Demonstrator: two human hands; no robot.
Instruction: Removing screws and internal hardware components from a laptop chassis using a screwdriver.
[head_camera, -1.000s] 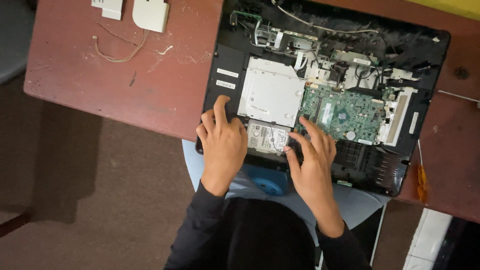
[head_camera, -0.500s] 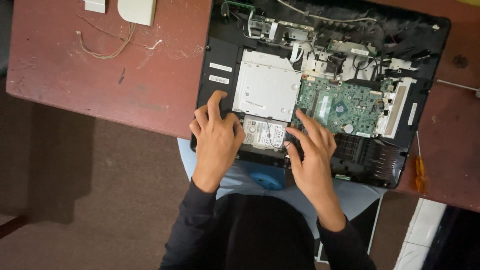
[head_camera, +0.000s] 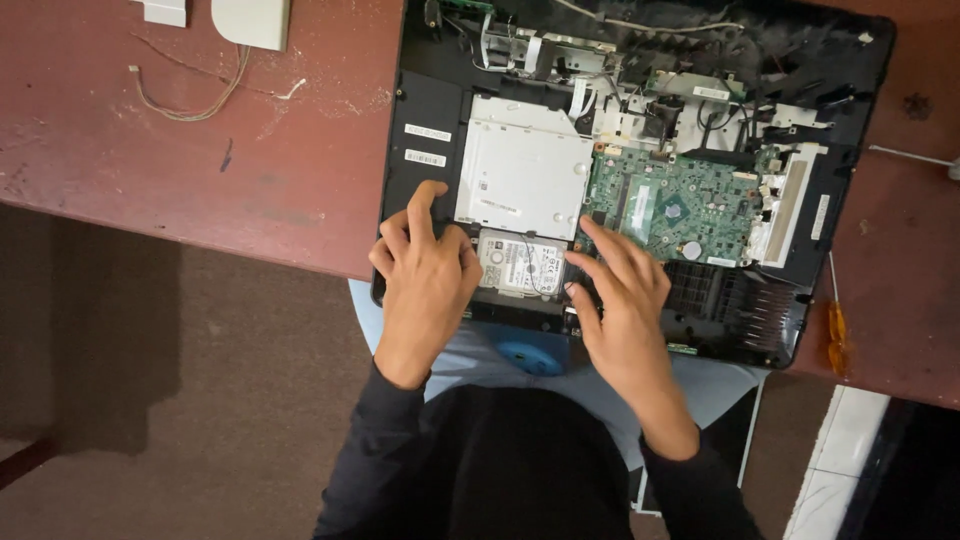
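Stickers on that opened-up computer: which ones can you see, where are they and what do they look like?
Two small stickers: white rectangles, one above the other, on the black panel above the left hand.
Hard drive label: white with dark print, between both hands.
Narrow sticker: white upright strip, on the laptop's right side.
Optical drive sticker: tiny, pale, on the silver drive.

Silver hard drive (head_camera: 520, 265) — flat in opened laptop (head_camera: 430, 110).
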